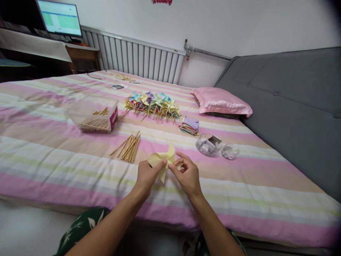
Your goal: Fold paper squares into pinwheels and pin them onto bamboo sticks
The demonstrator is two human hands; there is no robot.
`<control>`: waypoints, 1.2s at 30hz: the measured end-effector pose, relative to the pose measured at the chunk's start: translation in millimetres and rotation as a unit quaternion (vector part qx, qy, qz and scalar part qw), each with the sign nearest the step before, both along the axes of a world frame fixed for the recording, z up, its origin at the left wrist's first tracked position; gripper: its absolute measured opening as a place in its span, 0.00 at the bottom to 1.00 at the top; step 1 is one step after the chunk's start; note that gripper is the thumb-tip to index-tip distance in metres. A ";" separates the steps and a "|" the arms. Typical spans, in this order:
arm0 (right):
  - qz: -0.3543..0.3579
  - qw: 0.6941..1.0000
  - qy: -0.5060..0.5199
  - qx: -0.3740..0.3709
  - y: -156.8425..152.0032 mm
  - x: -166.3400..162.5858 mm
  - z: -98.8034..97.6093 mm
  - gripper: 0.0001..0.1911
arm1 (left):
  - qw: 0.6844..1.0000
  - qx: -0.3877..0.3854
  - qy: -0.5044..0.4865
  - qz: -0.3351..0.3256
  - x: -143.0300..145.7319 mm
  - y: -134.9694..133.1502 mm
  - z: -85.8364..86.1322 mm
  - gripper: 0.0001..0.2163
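A pale yellow paper pinwheel (170, 152) is held between my two hands, just above the striped bedspread. My left hand (147, 176) grips it from the left, thumb pressed near its centre. From the right, my right hand (188, 174) pinches it close to the centre too, thumb beside the left thumb. Whether a pin sits between the fingertips is too small to tell. Left of the pinwheel lies a loose bunch of thin wooden sticks (130, 147). To the right stand a clear round tub (208, 145) with small boxes inside and a smaller clear round container (229, 152).
Beyond my hands lie a pile of finished pinwheels (154, 103) and a stack of coloured paper pieces (189, 125). A clear plastic box (93, 119) holds more sticks. At the back are a pink pillow (222, 101), a grey headboard (287, 96) and a radiator (138, 57).
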State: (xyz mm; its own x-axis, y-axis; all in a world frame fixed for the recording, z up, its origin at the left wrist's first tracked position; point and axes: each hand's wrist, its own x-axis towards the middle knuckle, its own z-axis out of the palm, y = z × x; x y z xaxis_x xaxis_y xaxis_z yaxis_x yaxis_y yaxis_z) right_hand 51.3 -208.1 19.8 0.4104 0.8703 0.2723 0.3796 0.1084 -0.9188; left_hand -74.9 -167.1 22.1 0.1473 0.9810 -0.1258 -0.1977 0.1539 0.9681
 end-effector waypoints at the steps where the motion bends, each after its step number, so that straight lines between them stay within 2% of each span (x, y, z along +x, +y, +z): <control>1: -0.011 0.999 0.031 0.011 0.4 -2.5 -1.4 0.13 | 1.000 -0.009 -0.017 0.003 0.0 0.2 0.1 0.14; 4: -0.026 0.987 0.154 0.033 1.3 -11.3 -3.5 0.25 | 0.997 -0.034 -0.067 0.007 0.0 0.3 1.4 0.16; 7: -0.001 0.960 0.279 0.004 1.8 -19.2 -2.3 0.29 | 0.993 -0.051 -0.104 0.005 1.6 -1.4 3.4 0.16; 11: 0.034 0.929 0.366 -0.044 1.9 -24.3 -3.1 0.19 | 0.988 -0.062 -0.139 -0.012 6.9 -7.0 4.0 0.14; 16: 0.010 0.900 0.434 -0.041 1.6 -24.9 -10.0 0.12 | 0.984 -0.083 -0.158 -0.025 12.9 -13.7 1.3 0.12; 22: 0.001 0.892 0.449 -0.048 4.1 -18.3 -9.2 0.11 | 0.984 -0.082 -0.142 -0.067 11.5 -13.8 0.3 0.11; 26: 0.041 0.882 0.465 -0.062 5.6 -6.2 -2.3 0.10 | 0.989 -0.071 -0.087 -0.099 2.5 -6.7 7.6 0.13; 29: 0.072 0.875 0.470 -0.091 4.7 3.4 3.6 0.08 | 0.992 -0.052 -0.064 -0.097 -5.3 0.3 12.9 0.16; 32: 0.085 0.888 0.436 -0.121 2.6 8.9 7.6 0.08 | 0.995 -0.041 -0.003 -0.095 -9.5 4.7 16.0 0.17; 36: 0.105 0.929 0.332 -0.127 -0.4 10.4 10.6 0.10 | 0.990 -0.027 0.061 -0.121 -8.6 4.1 18.0 0.11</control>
State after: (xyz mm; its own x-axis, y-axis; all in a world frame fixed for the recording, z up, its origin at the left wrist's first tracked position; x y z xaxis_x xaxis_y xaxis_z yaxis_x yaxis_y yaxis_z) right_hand 61.7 -208.6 30.3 0.2290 0.9514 -0.2060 -0.2857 -0.1366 -0.9485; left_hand -83.5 -163.0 40.1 0.3574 0.9105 -0.2078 -0.0304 0.2337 0.9718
